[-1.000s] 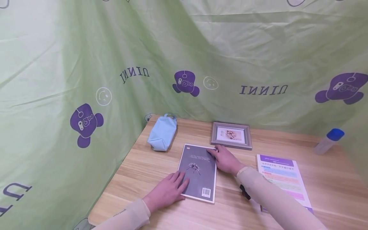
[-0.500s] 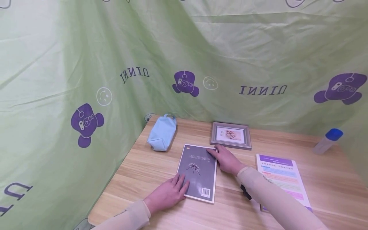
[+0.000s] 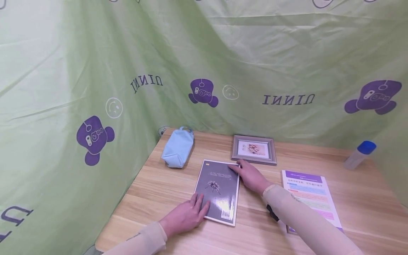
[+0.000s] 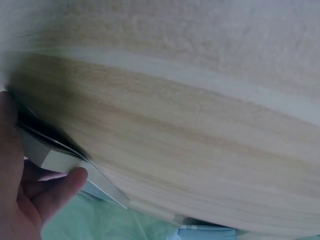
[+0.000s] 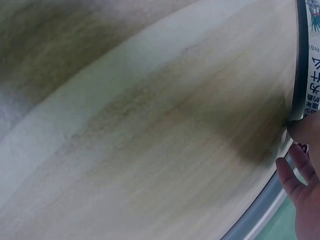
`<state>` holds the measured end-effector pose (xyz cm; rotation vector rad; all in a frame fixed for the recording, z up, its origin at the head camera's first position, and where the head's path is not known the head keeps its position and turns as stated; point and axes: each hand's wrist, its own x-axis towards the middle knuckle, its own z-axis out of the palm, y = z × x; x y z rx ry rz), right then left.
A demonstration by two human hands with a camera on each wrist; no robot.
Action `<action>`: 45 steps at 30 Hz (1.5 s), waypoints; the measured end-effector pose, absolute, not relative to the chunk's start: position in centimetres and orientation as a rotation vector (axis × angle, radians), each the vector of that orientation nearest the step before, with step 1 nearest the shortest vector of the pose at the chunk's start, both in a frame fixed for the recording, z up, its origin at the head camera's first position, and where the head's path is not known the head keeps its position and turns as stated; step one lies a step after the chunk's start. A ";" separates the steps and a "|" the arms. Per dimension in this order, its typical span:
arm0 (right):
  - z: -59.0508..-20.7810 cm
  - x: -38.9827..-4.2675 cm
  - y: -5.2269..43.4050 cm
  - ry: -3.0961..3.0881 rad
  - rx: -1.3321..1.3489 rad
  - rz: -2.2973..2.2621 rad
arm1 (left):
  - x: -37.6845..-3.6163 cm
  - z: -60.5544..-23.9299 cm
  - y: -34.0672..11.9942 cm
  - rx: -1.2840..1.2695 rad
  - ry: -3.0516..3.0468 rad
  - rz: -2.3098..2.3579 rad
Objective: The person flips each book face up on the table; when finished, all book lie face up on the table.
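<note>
A thin dark grey book [image 3: 220, 187], back cover up with a spider picture and a barcode, lies near the middle of the table between both hands. My left hand [image 3: 183, 216] grips its lower left corner, fingers over the cover. In the left wrist view, that hand [image 4: 22, 195] has the book's corner [image 4: 60, 161] between thumb and fingers. At the upper right corner, my right hand [image 3: 253, 177] pinches the book with one digit on the cover. Printed characters on the book [image 5: 312, 85] show beside the right hand [image 5: 307, 195] in its wrist view.
Behind the book lies a grey picture frame [image 3: 234, 148]. A light blue pouch [image 3: 178, 147] sits at the back left. Under the right forearm's far side is a purple-and-white booklet [image 3: 310, 194]. A blue-capped bottle [image 3: 355, 159] stands at the back right, before a green curtain [image 3: 255, 63].
Glare has appeared on the book's lower right part, and its cover angle differs slightly. Both hands keep their places on it. The head view has shifted a little.
</note>
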<state>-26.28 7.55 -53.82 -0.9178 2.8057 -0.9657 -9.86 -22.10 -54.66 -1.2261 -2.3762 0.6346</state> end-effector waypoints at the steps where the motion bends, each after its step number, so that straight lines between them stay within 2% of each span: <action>1: -53.8 -26.3 7.5 2.794 -0.867 -0.981 | -9.8 -54.7 -22.1 -1.226 -2.376 0.639; 4: -53.8 -26.4 7.6 2.817 -0.898 -0.924 | -9.8 -54.6 -22.0 -1.232 -2.363 0.651; 7: -53.8 -26.4 8.0 2.910 -1.179 -0.707 | -9.8 -54.7 -22.0 -1.240 -2.339 0.683; 12: -53.8 -26.4 8.6 3.004 -1.426 -0.508 | -9.9 -54.6 -22.2 -1.252 -2.309 0.739; 23: -53.9 -26.3 8.8 2.961 -1.444 -0.622 | -9.9 -54.3 -22.4 -1.285 -2.327 0.676; 45: -53.5 -26.1 9.0 2.965 -1.547 -0.657 | -9.4 -54.6 -22.6 -1.140 -2.384 0.429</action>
